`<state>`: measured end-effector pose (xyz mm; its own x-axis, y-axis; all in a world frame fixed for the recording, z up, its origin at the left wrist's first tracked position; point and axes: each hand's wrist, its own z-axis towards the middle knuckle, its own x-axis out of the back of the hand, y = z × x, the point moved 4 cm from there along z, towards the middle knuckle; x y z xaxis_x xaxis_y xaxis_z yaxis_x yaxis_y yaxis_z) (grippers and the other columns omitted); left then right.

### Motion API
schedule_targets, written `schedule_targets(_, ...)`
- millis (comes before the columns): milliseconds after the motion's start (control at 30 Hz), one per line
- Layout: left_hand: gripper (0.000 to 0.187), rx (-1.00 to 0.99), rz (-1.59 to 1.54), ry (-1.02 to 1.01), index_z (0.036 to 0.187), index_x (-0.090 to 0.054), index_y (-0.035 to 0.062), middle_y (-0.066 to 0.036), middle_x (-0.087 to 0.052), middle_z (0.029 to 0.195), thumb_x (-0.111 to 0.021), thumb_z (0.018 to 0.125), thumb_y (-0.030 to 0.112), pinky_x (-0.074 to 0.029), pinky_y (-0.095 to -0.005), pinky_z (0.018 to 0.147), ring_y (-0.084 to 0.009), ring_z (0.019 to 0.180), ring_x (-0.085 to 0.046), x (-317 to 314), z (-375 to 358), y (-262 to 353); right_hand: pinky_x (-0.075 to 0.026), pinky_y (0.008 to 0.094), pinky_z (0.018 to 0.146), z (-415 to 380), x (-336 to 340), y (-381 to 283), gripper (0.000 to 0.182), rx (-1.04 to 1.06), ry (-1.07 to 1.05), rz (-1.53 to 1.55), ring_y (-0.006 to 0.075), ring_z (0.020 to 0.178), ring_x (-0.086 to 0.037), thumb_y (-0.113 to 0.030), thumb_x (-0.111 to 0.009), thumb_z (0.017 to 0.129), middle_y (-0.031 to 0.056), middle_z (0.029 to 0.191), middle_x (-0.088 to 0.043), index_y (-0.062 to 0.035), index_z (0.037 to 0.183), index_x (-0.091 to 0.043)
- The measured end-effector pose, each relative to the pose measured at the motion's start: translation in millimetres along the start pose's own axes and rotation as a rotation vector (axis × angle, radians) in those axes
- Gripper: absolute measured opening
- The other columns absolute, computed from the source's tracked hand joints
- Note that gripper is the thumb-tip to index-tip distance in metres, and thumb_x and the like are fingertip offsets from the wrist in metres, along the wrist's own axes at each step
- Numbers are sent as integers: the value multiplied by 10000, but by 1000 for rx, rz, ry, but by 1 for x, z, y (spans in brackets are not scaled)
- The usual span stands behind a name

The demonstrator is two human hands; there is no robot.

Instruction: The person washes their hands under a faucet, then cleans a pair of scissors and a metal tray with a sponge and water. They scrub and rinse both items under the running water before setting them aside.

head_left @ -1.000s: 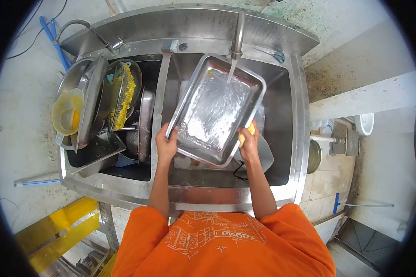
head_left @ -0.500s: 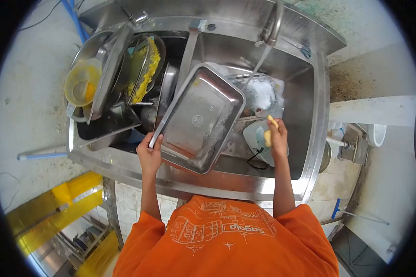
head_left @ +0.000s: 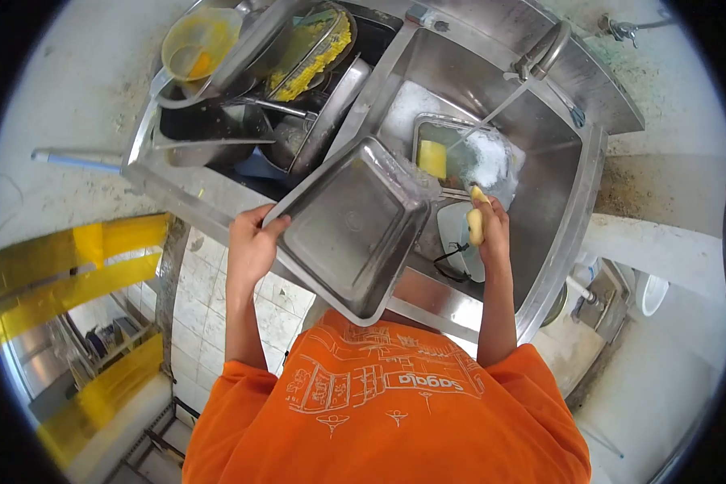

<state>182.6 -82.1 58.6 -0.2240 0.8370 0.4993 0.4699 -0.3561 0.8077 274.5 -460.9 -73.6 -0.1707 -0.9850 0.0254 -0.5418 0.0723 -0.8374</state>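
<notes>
My left hand point(head_left: 252, 248) grips the left corner of a rectangular stainless steel tray point(head_left: 339, 222), its thumb over the rim. The tray is held tilted above the sink's front edge, with water running off its far right side. In my right hand point(head_left: 497, 234) is a yellow sponge point(head_left: 476, 227), held to the right of the tray and apart from it. Below that hand, a pale, whitish lid-like item point(head_left: 453, 222) with a dark strap lies in the sink. Farther back, a soapy metal pan point(head_left: 422, 129) contains suds and a yellow piece point(head_left: 432, 159).
Water streams from the faucet point(head_left: 550, 52) into the right sink basin point(head_left: 552, 177). The left basin is crowded with dirty pans, one with yellow food scraps point(head_left: 319, 64), and a yellowish plastic jug point(head_left: 202, 44). A yellow frame point(head_left: 73, 250) stands at the lower left.
The tray has tipped and come nearer my body, and the water in it has run to its far right side. The camera view has turned. Both hands keep their hold.
</notes>
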Motion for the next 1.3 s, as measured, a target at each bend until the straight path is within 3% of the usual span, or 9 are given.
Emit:
schedule_targets(100,218,36,169,-22,832,-631,-63,-117,-500,533,-545,747,119,-369,-321,523,-129,543,-462,-9,-16,23,-409,237,593,8,1,-11,201,26,-57,-39,93,684,-503,-164,-604,823,20,815,-557,-38,972,-558)
schedule_targets(233,229,26,255,-21,855,-632,-72,-105,-521,554,-522,732,87,-373,-320,522,-135,556,-484,-8,-36,23,-426,251,614,0,22,-13,223,108,-29,-125,103,709,-520,-151,-605,817,38,845,-577,-27,995,-554)
schedule_targets(500,393,246,-90,-94,1058,-622,-35,-17,-581,718,-470,696,-19,-384,-223,588,-97,636,-497,10,-72,-99,-420,225,623,-49,44,2,173,78,0,-116,87,709,-526,-129,-610,811,31,824,-591,-39,959,-603)
schedule_targets(667,354,91,-122,87,1095,-602,4,-60,-599,802,-510,753,-5,-418,-241,624,-106,670,-515,-5,-86,-154,-435,222,652,-101,-36,-18,203,260,-223,-161,85,753,-545,-82,-646,797,21,860,-621,-35,993,-632)
schedule_targets(700,259,-60,25,186,1038,-605,7,-59,-593,777,-565,784,39,-434,-264,627,-107,673,-512,-4,-86,-157,-453,238,684,-105,-60,-15,226,366,-280,-231,112,798,-576,-79,-667,783,42,871,-638,-30,1001,-631)
schedule_targets(800,170,-177,-57,483,946,-613,0,-21,-545,659,-620,823,118,-399,-253,553,-87,604,-473,-5,-95,-149,-477,302,744,-129,-138,3,207,591,-418,-496,239,858,-619,-100,-698,747,117,906,-647,-19,910,-599)
schedule_targets(933,206,-13,-317,486,872,-620,1,26,-445,548,-628,861,207,-323,-241,486,-62,533,-399,-11,-96,-165,-462,400,758,-171,-204,53,233,877,-556,-899,354,856,-564,-64,-682,699,165,903,-602,-45,910,-585)
schedule_targets(1067,224,-47,-384,509,841,-639,1,40,-371,515,-592,886,215,-254,-248,457,-49,508,-332,-14,-90,-170,-440,440,754,-208,-217,76,223,847,-617,-856,359,843,-532,-50,-668,685,160,888,-566,-53,892,-586)
schedule_targets(1300,191,-85,-287,421,900,-666,16,18,-443,513,-613,854,193,-288,-253,429,-67,463,-381,-6,-79,-155,-443,451,739,-182,-245,67,175,876,-377,-840,374,848,-548,-65,-638,710,170,877,-576,-52,876,-583)
